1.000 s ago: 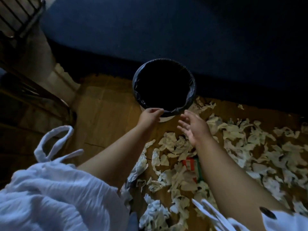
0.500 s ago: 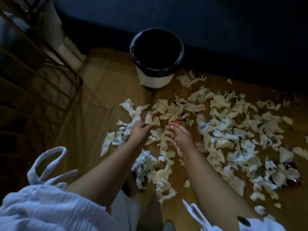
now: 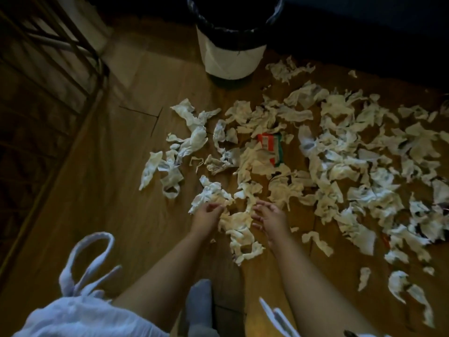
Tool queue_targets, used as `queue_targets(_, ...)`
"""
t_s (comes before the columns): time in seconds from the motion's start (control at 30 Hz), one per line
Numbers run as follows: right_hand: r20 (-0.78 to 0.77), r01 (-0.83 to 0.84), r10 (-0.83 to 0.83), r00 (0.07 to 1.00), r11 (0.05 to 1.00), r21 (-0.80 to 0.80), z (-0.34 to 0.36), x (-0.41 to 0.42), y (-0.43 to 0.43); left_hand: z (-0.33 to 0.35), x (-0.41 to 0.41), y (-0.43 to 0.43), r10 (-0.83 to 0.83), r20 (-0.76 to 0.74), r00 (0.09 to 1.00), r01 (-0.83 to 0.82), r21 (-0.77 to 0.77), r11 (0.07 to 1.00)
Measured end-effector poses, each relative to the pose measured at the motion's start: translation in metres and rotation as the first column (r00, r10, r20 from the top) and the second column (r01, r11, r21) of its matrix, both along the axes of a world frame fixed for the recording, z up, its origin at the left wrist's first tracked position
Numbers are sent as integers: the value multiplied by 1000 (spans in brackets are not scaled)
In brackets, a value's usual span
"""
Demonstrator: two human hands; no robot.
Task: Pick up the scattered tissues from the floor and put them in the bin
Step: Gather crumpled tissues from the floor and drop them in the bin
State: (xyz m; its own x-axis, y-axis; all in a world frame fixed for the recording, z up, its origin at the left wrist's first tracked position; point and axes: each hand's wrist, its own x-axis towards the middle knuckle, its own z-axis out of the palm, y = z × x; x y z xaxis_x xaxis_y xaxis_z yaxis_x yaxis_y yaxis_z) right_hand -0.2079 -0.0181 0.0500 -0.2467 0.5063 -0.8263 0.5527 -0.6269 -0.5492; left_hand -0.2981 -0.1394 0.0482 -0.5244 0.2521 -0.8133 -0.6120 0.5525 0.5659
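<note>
The tissues (image 3: 340, 147) lie scattered on the wooden floor (image 3: 97, 190), mostly to the right of the bin (image 3: 230, 57), which stands upright well beyond them. One crumpled clump (image 3: 211, 194) lies just in front of the left hand (image 3: 206, 216), whose curled fingers pinch its near edge. The right hand (image 3: 269, 217) is half open and holds nothing, just beside the pile (image 3: 237, 226) between both hands, probably to gather it.

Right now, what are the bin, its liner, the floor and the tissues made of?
The bin looks plastic: smooth off-white wall. Its liner is thin glossy black film, crinkled over the rim. The floor is wood or wood-look laminate: plank seams, satin. The tissues are thin matte paper, crumpled and torn.
</note>
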Motion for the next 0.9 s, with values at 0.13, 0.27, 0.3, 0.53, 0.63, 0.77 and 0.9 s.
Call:
queue_targets(0.13, 129, -203, 176, 976, 950, 238, -96, -3, -2, -99, -5, -3, -62, -193, 979, 28, -174, 984)
queue_targets(0.27, 436, -778, 652, 620, 439, 449, -173, 3, 24, -180, -12, 8, -414, -272, 868, 278, -425, 861)
queue_targets(0.3, 478, -864, 735, 481, 306, 400, -189, 5, 33, -196, -13, 10, -525, -262, 810, 383, -441, 812)
queue_targets(0.53, 592, -883, 789, 163, -152, 445, -252, 4, 63, -255, -26, 1, -893, -272, 359, 706, -546, 450)
queue_targets(0.63, 554, -787, 766, 326, -106, 608, -262, 6, 55, -257, -27, -8, -816, -434, 381, 619, -536, 574)
queue_targets(0.77, 347, -690, 711, 612, 265, 674, -267, 6, 56, -246, -24, -8, -563, -541, 625, 429, -365, 826)
queue_targets(0.9, 213, -437, 438, 873, 510, 741, -258, 4, 67, -238, -20, -8, -424, -548, 721, 336, -259, 906)
